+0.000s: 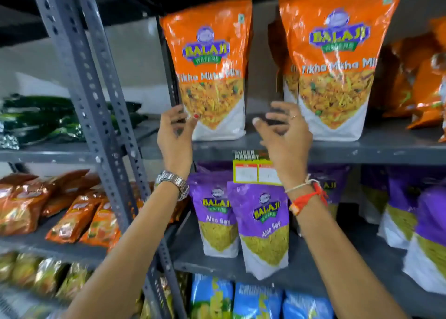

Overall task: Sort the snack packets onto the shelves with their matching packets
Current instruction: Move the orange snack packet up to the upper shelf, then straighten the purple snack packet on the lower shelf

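Note:
An orange Tikha Mitha Mix packet (212, 60) stands upright on the grey upper shelf (337, 149), at its left end. My left hand (175, 135) grips this packet's lower left corner, thumb on its front. A second orange Tikha Mitha Mix packet (337, 60) stands to the right, with more behind it. My right hand (286, 130) hovers between the two packets, fingers spread and holding nothing. On the shelf below stand purple Aloo Sev packets (263, 224).
A slotted grey upright (82, 82) separates this rack from a left rack holding dark green packets (36, 118), orange-brown packets (60, 212) and golden packets (36, 275). Blue packets (255, 301) fill the bottom shelf. A price tag (255, 171) hangs on the upper shelf edge.

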